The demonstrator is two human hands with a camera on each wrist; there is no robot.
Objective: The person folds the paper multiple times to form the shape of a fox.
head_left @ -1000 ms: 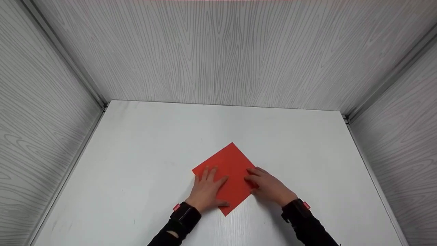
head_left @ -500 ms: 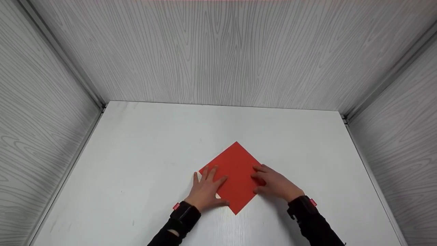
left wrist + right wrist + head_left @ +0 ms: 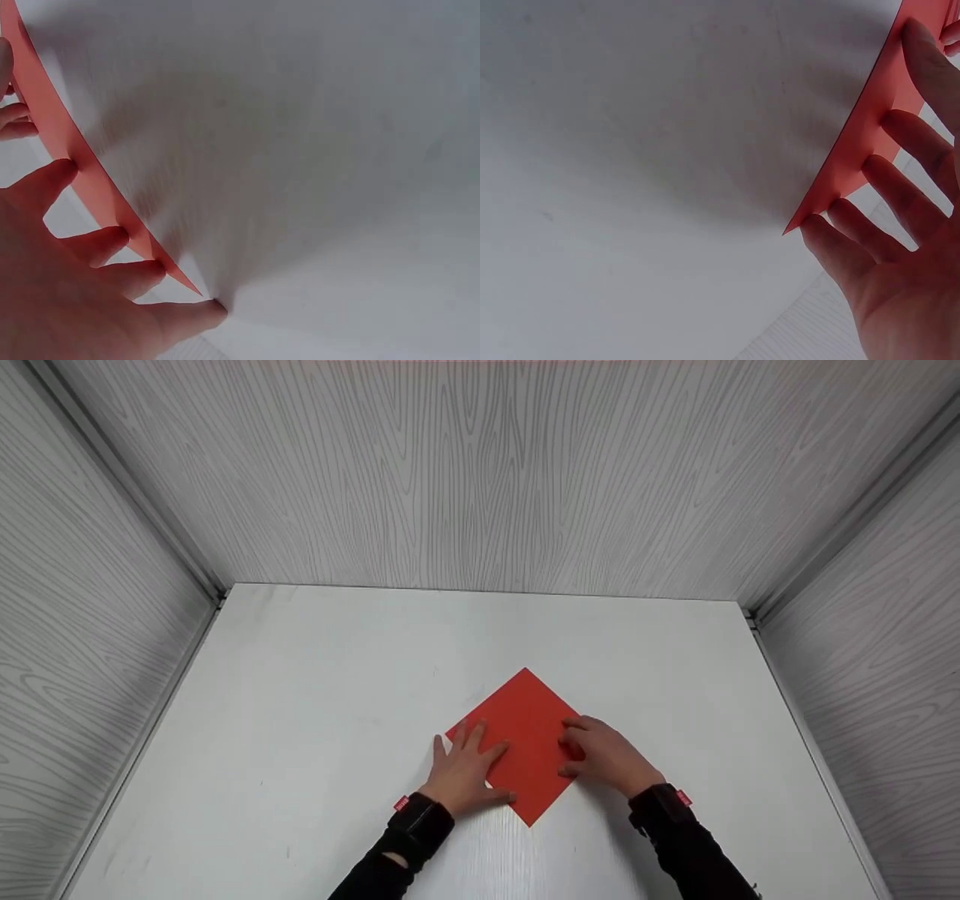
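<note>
A square sheet of red paper (image 3: 529, 735) lies flat on the white table, turned so one corner points away and another toward the person. My left hand (image 3: 463, 772) is spread over its left side, several fingertips touching the paper; the outermost finger (image 3: 196, 315) lies just off the sheet on the tabletop. On the right side, my right hand (image 3: 609, 754) rests with slightly bent fingers, its fingertips on the paper (image 3: 855, 154) near the right corner. That corner is hidden under the hand in the head view.
The white tabletop (image 3: 337, 682) stretches around the paper. Grey wood-grain panels rise at the back (image 3: 480, 472), the left (image 3: 82, 622) and the right (image 3: 870, 637). Black bands (image 3: 420, 825) circle both wrists.
The red paper has shifted to the right and turned slightly, its corners now pointing nearly straight away and toward the person. Both hands have moved a little to the right.
</note>
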